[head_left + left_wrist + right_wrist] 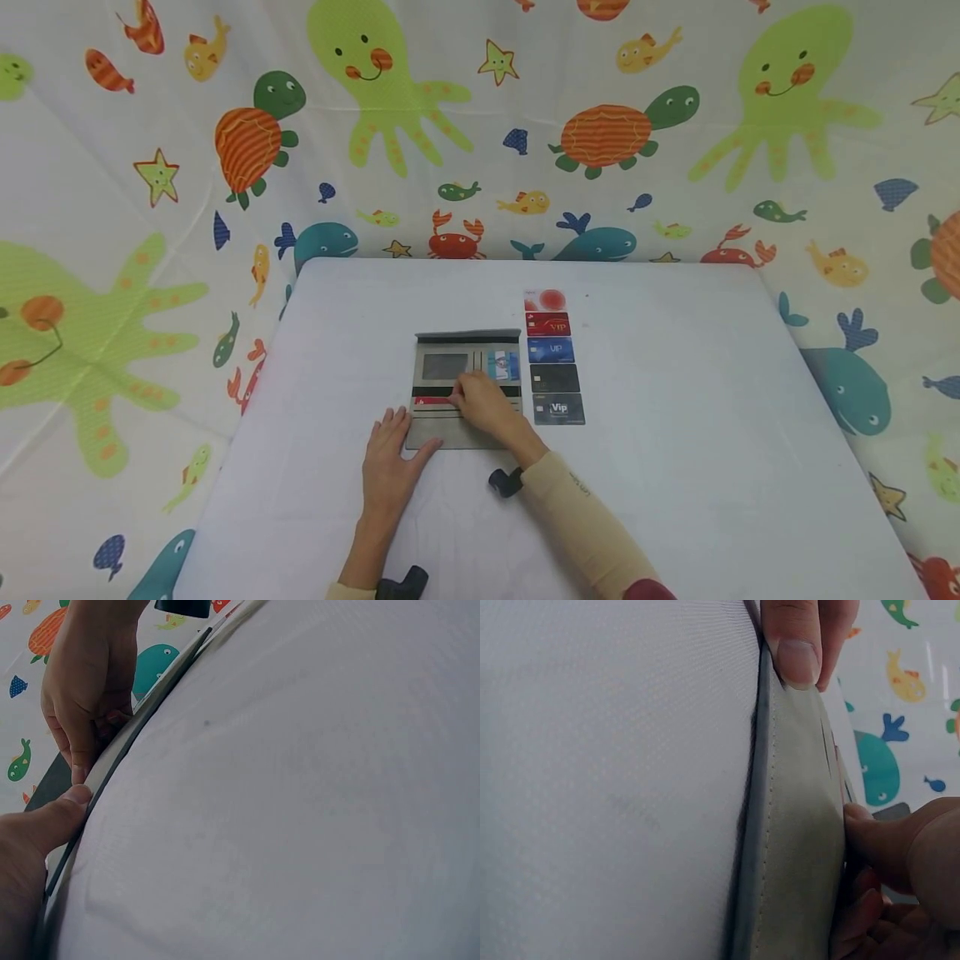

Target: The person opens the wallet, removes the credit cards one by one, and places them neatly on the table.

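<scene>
An open grey wallet (442,433) lies flat on the white table, with dark bands and rows of card slots. A strip of a red card (430,401) shows in one of its lower slots. My right hand (483,406) reaches over the wallet and pinches at this card with thumb and fingers; the hand covers the slot's right part. My left hand (390,462) rests at the wallet's lower left corner, fingers extended along the side. In the right wrist view, the left thumb (796,660) presses the stitched edge. A blue and white card (503,365) sits in an upper right pocket.
Right of the wallet, several cards lie in a column: a white and red card (545,300), a red VIP card (547,324), a blue card (551,350), a black card (555,378) and a dark grey card (558,409). A sea-animal patterned curtain (480,183) surrounds the table.
</scene>
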The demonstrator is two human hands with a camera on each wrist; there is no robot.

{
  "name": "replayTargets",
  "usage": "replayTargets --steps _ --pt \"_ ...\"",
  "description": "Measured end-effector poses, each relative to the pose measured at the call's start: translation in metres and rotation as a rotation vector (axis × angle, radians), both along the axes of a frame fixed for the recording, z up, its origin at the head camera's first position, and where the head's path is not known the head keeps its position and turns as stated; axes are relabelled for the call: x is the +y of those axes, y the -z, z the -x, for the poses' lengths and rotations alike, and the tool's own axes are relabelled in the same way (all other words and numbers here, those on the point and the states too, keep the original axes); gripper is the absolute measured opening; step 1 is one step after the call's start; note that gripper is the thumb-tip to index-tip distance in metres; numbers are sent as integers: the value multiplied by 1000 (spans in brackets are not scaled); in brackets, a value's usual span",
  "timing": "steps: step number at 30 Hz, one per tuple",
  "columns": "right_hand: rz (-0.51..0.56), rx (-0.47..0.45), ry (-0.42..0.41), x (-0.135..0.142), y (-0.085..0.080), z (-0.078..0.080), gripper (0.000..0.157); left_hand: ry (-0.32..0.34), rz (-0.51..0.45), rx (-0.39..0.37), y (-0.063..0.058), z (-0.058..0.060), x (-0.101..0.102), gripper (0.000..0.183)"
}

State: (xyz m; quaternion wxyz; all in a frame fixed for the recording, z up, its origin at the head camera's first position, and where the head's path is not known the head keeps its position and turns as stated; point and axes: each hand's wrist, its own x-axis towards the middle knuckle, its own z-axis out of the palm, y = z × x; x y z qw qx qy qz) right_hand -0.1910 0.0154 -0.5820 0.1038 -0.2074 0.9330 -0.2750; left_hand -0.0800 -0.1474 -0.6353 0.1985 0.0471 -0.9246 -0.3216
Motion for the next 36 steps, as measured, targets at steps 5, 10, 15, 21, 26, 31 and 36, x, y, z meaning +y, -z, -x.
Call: replayTargets --steps 5,10,15,21,26,31,36 --pt "-14 41 11 -3 4 -2 16 1 -9 -1 -2 0 0 75" --pt "-42 93 14 -5 7 -3 17 -11 -7 -1 -2 1 0 74" --pt "-49 118 46 -7 10 -3 18 -9 -3 -2 -1 2 0 73" --pt "-44 138 70 -8 12 -3 18 -4 -2 -23 -2 1 0 75" --pt "-45 145 61 -7 12 -2 18 -8 -7 -40 -2 1 0 75" --pt "-8 45 -7 1 9 4 17 -6 -15 -38 -2 1 0 75" --pt "44 -52 -39 6 2 8 14 -7 -20 -54 -2 0 0 73"
